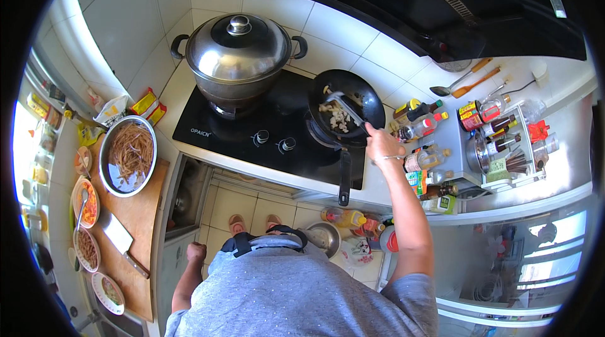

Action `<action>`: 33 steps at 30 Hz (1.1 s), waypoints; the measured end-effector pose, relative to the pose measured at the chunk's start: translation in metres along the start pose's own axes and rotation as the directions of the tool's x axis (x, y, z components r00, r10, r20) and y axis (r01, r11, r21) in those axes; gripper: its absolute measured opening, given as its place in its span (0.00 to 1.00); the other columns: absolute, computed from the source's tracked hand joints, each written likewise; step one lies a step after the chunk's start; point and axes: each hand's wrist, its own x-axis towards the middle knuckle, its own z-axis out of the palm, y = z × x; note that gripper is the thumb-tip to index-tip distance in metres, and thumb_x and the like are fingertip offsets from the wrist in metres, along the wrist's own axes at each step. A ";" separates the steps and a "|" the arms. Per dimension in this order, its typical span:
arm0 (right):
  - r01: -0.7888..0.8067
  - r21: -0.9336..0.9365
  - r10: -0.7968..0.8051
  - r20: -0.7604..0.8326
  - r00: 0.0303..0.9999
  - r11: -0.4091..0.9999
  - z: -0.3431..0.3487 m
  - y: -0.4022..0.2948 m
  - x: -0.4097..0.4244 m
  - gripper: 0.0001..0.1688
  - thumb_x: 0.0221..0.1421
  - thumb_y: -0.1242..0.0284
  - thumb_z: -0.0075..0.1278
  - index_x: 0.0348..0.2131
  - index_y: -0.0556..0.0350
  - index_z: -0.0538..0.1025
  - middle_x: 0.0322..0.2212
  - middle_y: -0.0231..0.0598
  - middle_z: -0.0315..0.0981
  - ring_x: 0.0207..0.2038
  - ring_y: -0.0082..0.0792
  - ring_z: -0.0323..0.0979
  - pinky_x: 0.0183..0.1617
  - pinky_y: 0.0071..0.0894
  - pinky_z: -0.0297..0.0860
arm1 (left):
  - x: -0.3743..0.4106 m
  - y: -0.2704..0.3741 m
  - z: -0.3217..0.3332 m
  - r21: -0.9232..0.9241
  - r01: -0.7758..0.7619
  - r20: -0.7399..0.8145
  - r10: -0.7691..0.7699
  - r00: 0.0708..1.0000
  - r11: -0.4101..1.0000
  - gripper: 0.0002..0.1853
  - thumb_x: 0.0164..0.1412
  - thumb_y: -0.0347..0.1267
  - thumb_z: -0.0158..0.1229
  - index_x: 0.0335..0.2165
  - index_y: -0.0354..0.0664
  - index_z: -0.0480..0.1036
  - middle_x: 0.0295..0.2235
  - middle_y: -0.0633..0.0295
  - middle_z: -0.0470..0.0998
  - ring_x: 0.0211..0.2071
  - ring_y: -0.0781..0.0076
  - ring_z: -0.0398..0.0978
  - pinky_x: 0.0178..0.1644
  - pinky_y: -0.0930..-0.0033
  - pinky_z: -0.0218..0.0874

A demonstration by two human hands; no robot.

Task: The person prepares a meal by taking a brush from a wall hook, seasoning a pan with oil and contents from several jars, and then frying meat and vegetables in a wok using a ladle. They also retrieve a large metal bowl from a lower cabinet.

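My right hand (382, 144) grips the dark handle of a cooking spatula (349, 109). The spatula's head is in a black frying pan (368, 96) on the right burner, among pale chopped food pieces (338, 117). The pan's long black handle (345, 176) points towards me over the hob's front edge, with no hand on it. My left hand (196, 252) hangs low at my side in a loose fist, near the cabinet front, and appears to hold nothing. On the left burner stands a large lidded steel pot (238, 60).
Left, a wooden board (137, 204) bears a cleaver (117, 232), a bowl of soaking brown noodles (131, 152) and several small food bowls. Seasoning bottles (425, 159) crowd the counter right of the pan. Bottles (344, 218) and a metal basin (325, 237) stand on the floor.
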 end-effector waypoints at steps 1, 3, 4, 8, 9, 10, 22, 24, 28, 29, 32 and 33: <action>-0.077 -0.014 0.078 0.087 0.993 0.997 -0.027 -0.014 -0.002 0.20 0.47 0.71 0.50 0.43 0.40 0.76 0.23 0.39 0.72 0.29 0.44 0.74 0.30 0.44 0.68 | -0.008 -0.001 -0.003 -0.013 0.013 -0.019 -0.013 1.000 1.000 0.15 0.46 0.36 0.56 0.35 0.46 0.77 0.37 0.51 0.77 0.41 0.54 0.75 0.47 0.60 0.65; -0.066 -0.002 0.066 0.017 0.998 0.998 -0.022 -0.005 0.004 0.18 0.48 0.71 0.50 0.42 0.41 0.76 0.21 0.39 0.73 0.29 0.45 0.74 0.31 0.44 0.68 | -0.019 -0.001 -0.009 -0.025 0.025 -0.054 -0.026 0.998 0.999 0.15 0.46 0.36 0.56 0.35 0.46 0.77 0.37 0.52 0.78 0.41 0.54 0.75 0.47 0.60 0.65; -0.080 0.009 0.080 0.015 0.997 0.997 -0.020 -0.005 0.007 0.19 0.49 0.71 0.50 0.44 0.39 0.75 0.23 0.39 0.72 0.29 0.46 0.73 0.31 0.45 0.68 | -0.018 -0.004 -0.008 -0.014 0.034 -0.067 -0.035 0.997 0.999 0.15 0.45 0.36 0.57 0.35 0.47 0.77 0.37 0.52 0.78 0.41 0.54 0.75 0.47 0.61 0.65; -0.104 0.131 0.117 -0.091 0.989 0.986 0.025 0.011 0.016 0.22 0.50 0.69 0.50 0.47 0.34 0.73 0.24 0.41 0.69 0.30 0.46 0.72 0.32 0.45 0.68 | -0.008 0.006 -0.001 0.039 0.010 -0.053 -0.008 0.999 0.999 0.14 0.45 0.37 0.58 0.34 0.47 0.77 0.37 0.52 0.78 0.42 0.55 0.75 0.48 0.61 0.64; -0.145 0.121 0.149 -0.023 0.989 0.982 0.026 0.006 0.015 0.22 0.50 0.69 0.50 0.47 0.35 0.73 0.26 0.42 0.72 0.32 0.47 0.73 0.34 0.46 0.69 | -0.009 0.007 -0.003 0.043 0.010 -0.040 -0.008 0.999 0.999 0.15 0.45 0.37 0.58 0.34 0.47 0.77 0.37 0.52 0.78 0.42 0.55 0.75 0.48 0.61 0.64; -0.153 0.146 0.154 0.006 0.988 0.977 0.027 0.010 0.010 0.22 0.50 0.70 0.49 0.47 0.35 0.73 0.27 0.44 0.73 0.33 0.47 0.73 0.35 0.46 0.69 | -0.010 0.009 -0.005 0.029 0.008 -0.047 -0.007 0.999 1.000 0.15 0.45 0.37 0.58 0.34 0.47 0.77 0.37 0.52 0.78 0.42 0.55 0.75 0.48 0.61 0.64; -0.176 0.199 0.136 0.198 0.971 0.964 -0.056 0.049 -0.070 0.21 0.49 0.73 0.50 0.45 0.41 0.75 0.25 0.51 0.73 0.30 0.50 0.72 0.35 0.41 0.68 | -0.025 0.025 -0.007 0.098 0.032 -0.049 -0.028 0.998 0.995 0.15 0.46 0.36 0.55 0.35 0.48 0.78 0.39 0.51 0.77 0.44 0.53 0.73 0.50 0.60 0.62; -0.136 0.151 0.121 0.105 0.987 0.979 -0.043 0.047 -0.065 0.22 0.47 0.73 0.51 0.45 0.41 0.75 0.24 0.50 0.73 0.29 0.50 0.72 0.35 0.44 0.68 | -0.012 0.028 -0.004 0.127 -0.002 -0.038 0.006 0.999 0.992 0.15 0.46 0.36 0.55 0.35 0.48 0.78 0.40 0.51 0.77 0.45 0.53 0.73 0.50 0.59 0.62; -0.059 0.003 0.058 0.117 0.991 0.998 -0.086 0.045 -0.065 0.18 0.47 0.74 0.50 0.41 0.42 0.77 0.23 0.49 0.74 0.29 0.49 0.73 0.34 0.46 0.68 | -0.010 0.038 -0.014 0.062 -0.023 -0.111 0.030 0.993 0.998 0.15 0.47 0.37 0.55 0.36 0.49 0.77 0.40 0.51 0.76 0.45 0.53 0.73 0.50 0.59 0.62; -0.054 0.006 0.053 0.121 0.991 0.999 -0.083 0.045 -0.064 0.18 0.46 0.74 0.50 0.40 0.43 0.77 0.23 0.48 0.74 0.29 0.49 0.73 0.34 0.46 0.68 | -0.009 0.038 -0.017 0.062 -0.019 -0.108 0.026 0.994 0.998 0.15 0.47 0.37 0.55 0.35 0.49 0.77 0.40 0.51 0.76 0.45 0.53 0.73 0.50 0.59 0.62; -0.072 0.040 0.067 0.119 0.991 0.997 -0.057 0.052 -0.058 0.18 0.46 0.74 0.50 0.41 0.45 0.77 0.25 0.48 0.73 0.29 0.50 0.72 0.34 0.46 0.68 | -0.011 0.042 -0.016 0.048 -0.023 -0.101 0.027 0.994 0.999 0.14 0.47 0.37 0.55 0.34 0.50 0.77 0.40 0.52 0.77 0.45 0.53 0.73 0.50 0.59 0.63; -0.125 0.118 0.118 0.064 0.991 0.985 -0.036 0.054 -0.054 0.19 0.46 0.75 0.50 0.41 0.47 0.76 0.26 0.49 0.73 0.28 0.50 0.72 0.34 0.45 0.68 | -0.013 0.042 -0.014 0.033 -0.020 -0.110 0.024 0.994 0.999 0.13 0.47 0.37 0.55 0.34 0.50 0.77 0.40 0.52 0.77 0.45 0.53 0.73 0.50 0.59 0.63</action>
